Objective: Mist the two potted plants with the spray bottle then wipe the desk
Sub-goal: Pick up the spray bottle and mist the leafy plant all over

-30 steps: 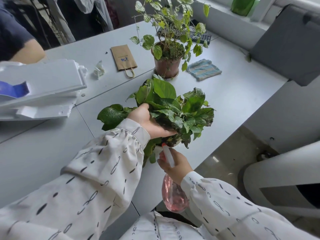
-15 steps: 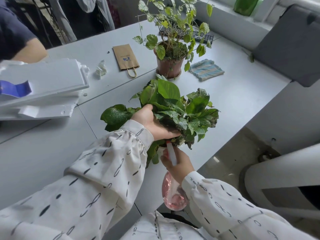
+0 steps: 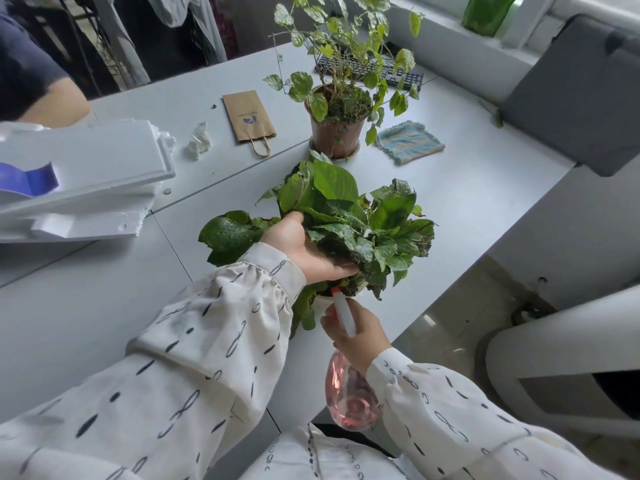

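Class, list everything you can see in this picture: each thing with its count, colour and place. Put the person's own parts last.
Potted plants: 2; near, leafy green; far, brown pot.
Spray bottle: 1, pink, right hand.
Cloth: 1, blue-striped, beside far pot.
Paper bag: 1, brown, desk centre.
Tissue: 1, white, crumpled.
Foam packing: white, desk left.
Keyboard: 1, black, behind far plant.
Desk: pale grey.
Hands: left among leaves; right gripping bottle.
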A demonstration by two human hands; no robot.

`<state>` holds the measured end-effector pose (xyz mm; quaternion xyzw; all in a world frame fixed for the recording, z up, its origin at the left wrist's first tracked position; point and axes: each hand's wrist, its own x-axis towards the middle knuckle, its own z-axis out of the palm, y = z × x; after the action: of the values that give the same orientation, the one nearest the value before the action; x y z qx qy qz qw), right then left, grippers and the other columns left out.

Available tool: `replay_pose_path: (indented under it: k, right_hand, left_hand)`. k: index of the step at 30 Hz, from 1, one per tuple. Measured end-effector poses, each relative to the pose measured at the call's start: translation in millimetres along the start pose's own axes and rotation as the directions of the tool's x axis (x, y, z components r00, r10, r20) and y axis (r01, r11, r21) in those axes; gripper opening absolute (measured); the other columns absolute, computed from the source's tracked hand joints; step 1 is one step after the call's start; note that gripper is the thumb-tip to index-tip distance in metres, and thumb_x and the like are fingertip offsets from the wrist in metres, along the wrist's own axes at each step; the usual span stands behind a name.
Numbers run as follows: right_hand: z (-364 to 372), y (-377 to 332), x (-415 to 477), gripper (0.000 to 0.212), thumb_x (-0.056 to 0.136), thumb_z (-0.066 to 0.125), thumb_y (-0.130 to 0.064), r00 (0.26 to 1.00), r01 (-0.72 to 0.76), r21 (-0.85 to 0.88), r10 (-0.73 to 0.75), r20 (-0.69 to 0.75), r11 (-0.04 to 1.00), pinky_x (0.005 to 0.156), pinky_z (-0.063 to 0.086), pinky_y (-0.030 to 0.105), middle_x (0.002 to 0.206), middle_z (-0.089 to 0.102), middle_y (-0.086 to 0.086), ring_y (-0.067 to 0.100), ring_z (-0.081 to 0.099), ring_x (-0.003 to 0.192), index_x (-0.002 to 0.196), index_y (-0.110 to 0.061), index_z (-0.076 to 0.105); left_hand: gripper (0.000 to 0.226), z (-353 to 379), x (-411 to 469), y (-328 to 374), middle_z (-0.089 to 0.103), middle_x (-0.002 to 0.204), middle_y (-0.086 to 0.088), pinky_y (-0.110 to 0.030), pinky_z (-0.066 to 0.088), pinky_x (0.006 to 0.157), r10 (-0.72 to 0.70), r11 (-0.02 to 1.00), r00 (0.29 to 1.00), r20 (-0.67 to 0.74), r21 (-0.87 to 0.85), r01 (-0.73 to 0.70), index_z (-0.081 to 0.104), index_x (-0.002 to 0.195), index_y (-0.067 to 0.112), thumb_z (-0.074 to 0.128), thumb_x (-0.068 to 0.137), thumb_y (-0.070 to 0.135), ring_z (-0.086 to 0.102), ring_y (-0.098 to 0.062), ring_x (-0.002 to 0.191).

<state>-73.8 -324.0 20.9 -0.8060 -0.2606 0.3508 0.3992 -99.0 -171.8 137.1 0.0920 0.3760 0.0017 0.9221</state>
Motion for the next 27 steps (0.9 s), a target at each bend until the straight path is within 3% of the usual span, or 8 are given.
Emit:
replay_pose_path:
  k: [5,9,13,15,17,18,22,27]
  right_hand:
    - [6.0,-8.5,-2.4,0.023,0.088,0.066,-0.025,0.997,0.055,-0.037,-0.053,0.054,0.998,0.079,0.047,0.027,0.097,0.064,0.001,0.018,0.060,0.087,0.108,-0.014,0.060]
    - [11.4,-13.0,-0.1,0.018,0.089,0.060,-0.021,0.999,-0.025,0.009,0.024,0.036,1.000,0.078,0.057,0.047,0.088,0.067,0.015,0.035,0.065,0.079,0.099,-0.007,0.063]
    - [11.0,-10.7,-2.4,0.009,0.085,0.061,-0.017,0.999,-0.042,0.022,0.042,0.017,0.999,0.075,0.057,0.047,0.084,0.067,0.014,0.031,0.065,0.074,0.091,-0.011,0.063]
    - [7.9,-6.2,-6.1,0.007,0.085,0.064,-0.017,1.000,0.015,0.023,-0.016,0.025,1.000,0.073,0.056,0.037,0.083,0.065,0.002,0.018,0.063,0.073,0.091,-0.017,0.061]
    - [2.3,-6.8,-14.1,0.012,0.087,0.066,-0.020,0.997,0.070,0.000,-0.070,0.041,0.998,0.072,0.047,0.012,0.087,0.062,-0.010,0.002,0.059,0.078,0.095,-0.021,0.058]
    - [-0.5,-7.9,-18.5,0.014,0.088,0.067,-0.021,0.994,0.098,-0.021,-0.097,0.041,0.995,0.072,0.043,0.008,0.090,0.061,-0.013,-0.002,0.058,0.083,0.099,-0.022,0.057]
    - [-6.9,-8.2,-38.7,0.024,0.090,0.065,-0.024,0.974,0.227,-0.116,-0.226,0.022,0.967,0.089,0.045,0.022,0.105,0.059,-0.013,0.005,0.056,0.100,0.114,-0.021,0.059]
    - [-11.9,-1.7,-58.8,0.026,0.089,0.061,-0.036,0.955,0.297,-0.080,-0.298,0.001,0.952,0.089,0.051,0.034,0.110,0.057,-0.023,0.004,0.056,0.108,0.114,-0.033,0.056]
  left_hand:
    - [0.059,0.5,-1.4,-2.5,0.056,0.119,-0.029,-0.061,0.038,0.092,0.023,1.000,0.999,-0.023,-0.004,-0.023,0.052,0.125,0.000,0.033,0.094,0.046,0.053,-0.044,0.107]
    - [0.055,0.1,-5.2,-4.4,0.060,0.109,-0.029,-0.060,0.037,0.091,0.040,0.999,0.999,-0.022,0.023,-0.039,0.056,0.114,-0.003,0.034,0.094,0.043,0.055,-0.043,0.100]
    - [0.053,2.5,-10.2,-8.3,0.062,0.099,-0.028,-0.058,0.039,0.081,0.046,0.997,0.997,-0.056,0.061,-0.042,0.057,0.101,-0.006,0.034,0.094,0.041,0.055,-0.042,0.093]
    - [0.055,-0.4,-9.9,-9.7,0.061,0.108,-0.028,-0.058,0.041,0.084,0.039,0.998,0.998,-0.058,0.055,-0.036,0.057,0.111,-0.003,0.035,0.093,0.043,0.055,-0.042,0.100]
    - [0.057,-7.1,-9.5,-10.7,0.058,0.124,-0.026,-0.058,0.039,0.095,0.033,0.999,0.998,-0.061,0.045,-0.031,0.055,0.125,0.003,0.034,0.093,0.045,0.053,-0.041,0.115]
    - [0.057,-10.3,-11.0,-11.5,0.058,0.127,-0.025,-0.058,0.040,0.095,0.032,0.998,0.998,-0.061,0.052,-0.028,0.054,0.128,0.005,0.033,0.094,0.045,0.052,-0.041,0.118]
    - [0.057,-25.4,-27.9,-15.8,0.062,0.113,-0.028,-0.054,0.044,0.074,0.045,0.991,0.998,-0.052,0.129,-0.038,0.053,0.122,-0.001,0.027,0.099,0.044,0.057,-0.043,0.100]
    - [0.050,-62.2,-48.0,-9.6,0.057,0.120,-0.032,-0.049,0.041,0.092,0.082,0.971,0.990,-0.110,0.234,-0.055,0.042,0.125,-0.011,0.035,0.095,0.029,0.056,-0.045,0.106]
